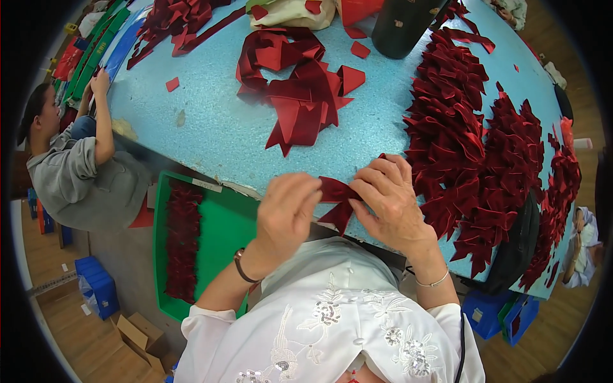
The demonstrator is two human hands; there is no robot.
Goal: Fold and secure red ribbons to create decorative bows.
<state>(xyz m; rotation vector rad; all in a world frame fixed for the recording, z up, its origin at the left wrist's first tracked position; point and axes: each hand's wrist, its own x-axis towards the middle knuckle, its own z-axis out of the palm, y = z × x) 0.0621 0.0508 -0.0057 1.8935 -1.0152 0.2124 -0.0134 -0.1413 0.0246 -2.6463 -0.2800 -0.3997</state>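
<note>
Apparently soft, light velvet ribbon bow (336,203); left hand (285,210) and right hand (387,195) each pinch it, best gripped mid-knot.

A craft workshop for ribbon bows. The blue worktable (211,127) carried heaped dark red velvet bows (472,147) and cut ribbon strips (300,96); a green tray (223,223) held finished rows, and a co-worker (83,166) sat alongside.

Bow pile (485,159) lies right of ribbon scraps (300,96) on table (211,127).
</note>
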